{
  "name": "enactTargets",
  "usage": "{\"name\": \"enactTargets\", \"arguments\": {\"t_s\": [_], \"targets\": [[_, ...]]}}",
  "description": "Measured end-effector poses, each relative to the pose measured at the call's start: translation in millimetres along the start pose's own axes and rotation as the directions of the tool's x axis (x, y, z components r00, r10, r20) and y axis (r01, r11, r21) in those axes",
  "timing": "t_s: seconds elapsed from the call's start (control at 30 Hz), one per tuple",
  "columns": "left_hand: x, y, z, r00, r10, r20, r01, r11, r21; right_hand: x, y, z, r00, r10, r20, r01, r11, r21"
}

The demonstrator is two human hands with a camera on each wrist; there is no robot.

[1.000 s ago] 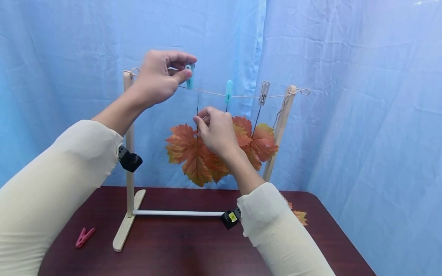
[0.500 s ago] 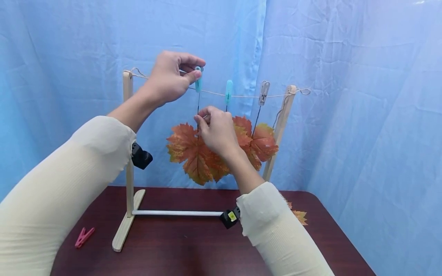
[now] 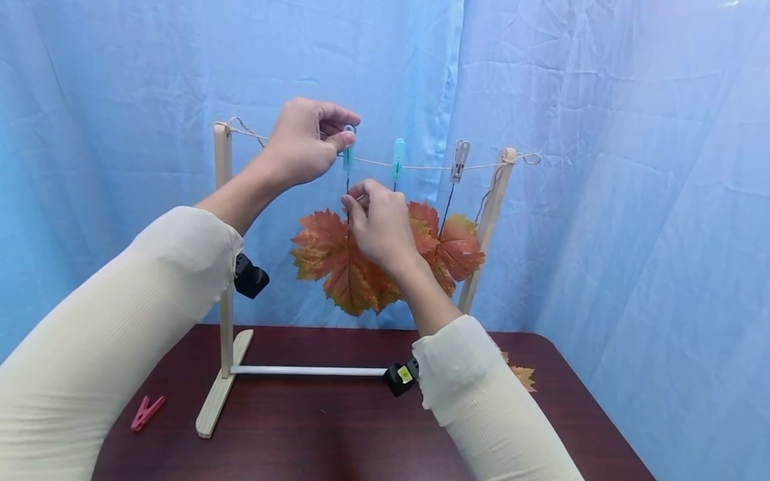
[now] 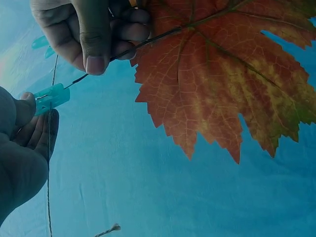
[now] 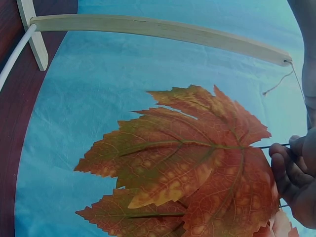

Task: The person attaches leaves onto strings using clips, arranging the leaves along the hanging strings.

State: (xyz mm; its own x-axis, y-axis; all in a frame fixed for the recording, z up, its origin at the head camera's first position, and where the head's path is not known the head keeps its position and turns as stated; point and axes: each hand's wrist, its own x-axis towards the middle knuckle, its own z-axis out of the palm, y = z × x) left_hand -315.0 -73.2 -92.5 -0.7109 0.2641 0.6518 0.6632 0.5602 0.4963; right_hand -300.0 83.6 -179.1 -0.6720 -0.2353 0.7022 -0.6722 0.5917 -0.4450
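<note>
My left hand (image 3: 308, 145) pinches a teal clothespin (image 3: 348, 157) at the string (image 3: 373, 162). In the left wrist view, the string crosses that clothespin (image 4: 53, 98) and a leaf's dark stem (image 4: 79, 79) meets its tip. Just below, my right hand (image 3: 383, 224) pinches the stem of an orange-red artificial leaf (image 3: 345, 270). The leaf (image 5: 197, 158) hangs from those fingers, overlapping another leaf behind it. Another teal clothespin (image 3: 398, 159) and a grey clothespin (image 3: 460, 162) sit on the string to the right, with leaf stems below them.
Two wooden posts, left (image 3: 223, 157) and right (image 3: 490, 214), carry the string; a white rod (image 3: 309, 371) runs low between them. A pink clothespin (image 3: 147, 413) lies on the dark table (image 3: 289, 434) at left. More leaf tips (image 3: 523, 377) show beside my right sleeve.
My left hand has moved right and slightly down with the teal clothespin, onto the string at the stem's top. My right hand and the leaf have risen slightly.
</note>
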Motion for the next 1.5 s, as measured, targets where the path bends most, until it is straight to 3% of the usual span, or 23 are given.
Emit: {"name": "enactTargets", "arguments": {"t_s": [1.17, 1.5], "targets": [[-2.3, -1.5, -0.7, 1.000, 0.008, 0.006, -0.008, 1.000, -0.005, 5.1, -2.4, 3.7, 0.993, -0.033, -0.109, 0.039, 0.998, 0.055], [-2.0, -3.5, 0.5, 0.999, 0.003, 0.032, -0.003, 1.000, 0.002, 5.8, -2.4, 3.9, 0.994, 0.016, -0.111, -0.007, 0.996, 0.088]]}}
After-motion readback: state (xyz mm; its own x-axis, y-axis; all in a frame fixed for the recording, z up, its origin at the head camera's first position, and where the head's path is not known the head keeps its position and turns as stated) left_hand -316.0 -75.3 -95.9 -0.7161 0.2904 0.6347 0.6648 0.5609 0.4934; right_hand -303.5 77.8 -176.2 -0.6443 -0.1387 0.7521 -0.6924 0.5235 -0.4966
